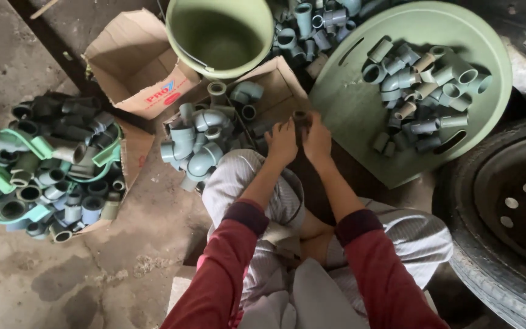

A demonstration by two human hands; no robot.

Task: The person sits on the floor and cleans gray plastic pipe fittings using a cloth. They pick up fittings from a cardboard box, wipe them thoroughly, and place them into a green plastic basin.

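My left hand [282, 143] and my right hand [318, 141] are close together in front of my knees, both closed on a small dark pipe fitting [301, 117] held between them. Just left of my hands a cardboard box [275, 79] holds a pile of grey pipe elbows [199, 143] and couplings. To the right, a round green tray [348, 109] carries a heap of short grey fittings [421, 91]. My red sleeves and striped trousers fill the lower middle of the view.
An empty green bucket [220, 33] stands at the top, with more fittings [312, 27] behind it. An open cardboard box [135, 67] lies at top left. A broken green basket [7, 164] of dark fittings sits far left. A tyre [500, 244] lies at right.
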